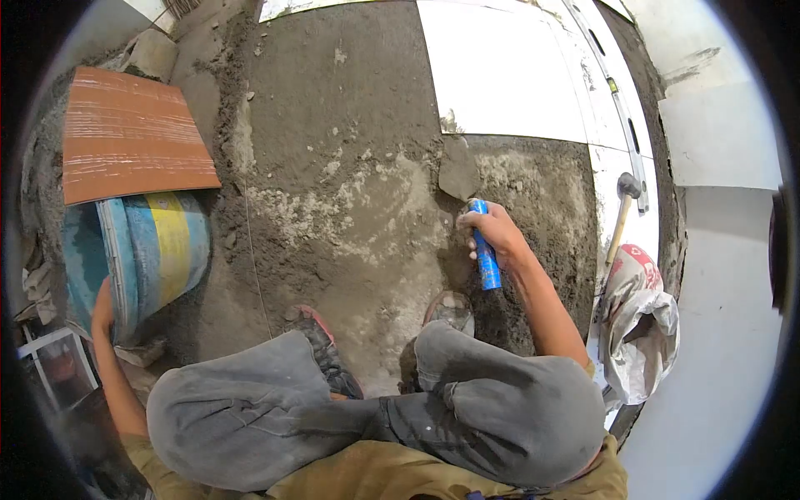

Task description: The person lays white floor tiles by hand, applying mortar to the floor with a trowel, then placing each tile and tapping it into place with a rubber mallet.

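Observation:
My right hand [496,232] is wrapped around the blue handle of a trowel [458,171]. The trowel's mortar-caked blade rests over the grey mortar bed [358,183], near the corner of a white tile [504,71]. On the far left, my left hand [103,307] grips the rim of a blue bucket with a yellow band [173,237]; its fingertips are partly hidden. The bucket is tilted with its mouth toward the left. A reddish-brown board or tile [133,133] lies just beyond the bucket, touching or overlapping it.
On the right, a spirit level [612,87] lies along white tiles, with a mallet [625,196] by its near end. A crumpled white sack [642,333] stands closer to me. A thin string [250,225] runs left of my shoes. A wall [725,250] borders the right.

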Available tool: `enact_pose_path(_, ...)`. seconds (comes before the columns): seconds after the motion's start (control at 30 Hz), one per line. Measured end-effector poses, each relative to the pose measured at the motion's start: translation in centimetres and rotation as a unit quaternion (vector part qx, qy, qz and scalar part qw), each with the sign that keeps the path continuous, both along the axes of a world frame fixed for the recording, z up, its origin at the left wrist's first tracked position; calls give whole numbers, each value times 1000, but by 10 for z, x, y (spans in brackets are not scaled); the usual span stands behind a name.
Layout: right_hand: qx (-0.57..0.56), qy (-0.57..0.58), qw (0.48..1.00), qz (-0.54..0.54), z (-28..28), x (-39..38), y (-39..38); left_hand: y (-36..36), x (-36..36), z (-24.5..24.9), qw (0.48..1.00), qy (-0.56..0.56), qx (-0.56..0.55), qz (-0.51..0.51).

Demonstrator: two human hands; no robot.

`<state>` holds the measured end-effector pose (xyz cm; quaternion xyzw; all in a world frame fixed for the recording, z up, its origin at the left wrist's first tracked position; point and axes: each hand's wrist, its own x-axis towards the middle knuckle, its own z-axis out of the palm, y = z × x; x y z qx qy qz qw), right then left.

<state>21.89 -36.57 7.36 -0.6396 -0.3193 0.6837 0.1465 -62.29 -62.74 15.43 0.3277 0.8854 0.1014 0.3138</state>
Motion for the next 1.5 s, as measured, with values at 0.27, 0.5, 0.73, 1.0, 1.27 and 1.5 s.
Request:
enact_pose_path(0.27,8,102,994,-26,-4,4,-7,8,-2,3,993,-57,2,-107)
enact_pose_path(0.5,-20,134,989,-59,-6,15,-7,22,24,9,988,22,-49,-148)
enact_pose_path(0.73,-33,194,978,-71,-26,28,-9,40,80,29,968,72,-50,-234)
enact_pose_path(1.0,-12,194,979,-69,-22,20,-12,37,76,28,990,18,-54,-132)
enact_pose_path(1.27,39,121,991,-42,-16,12,-13,39,91,47,929,351,87,-76)
enact_pose_path(1.5,6,162,982,-92,-15,11,-19,45,205,165,808,369,448,-107)
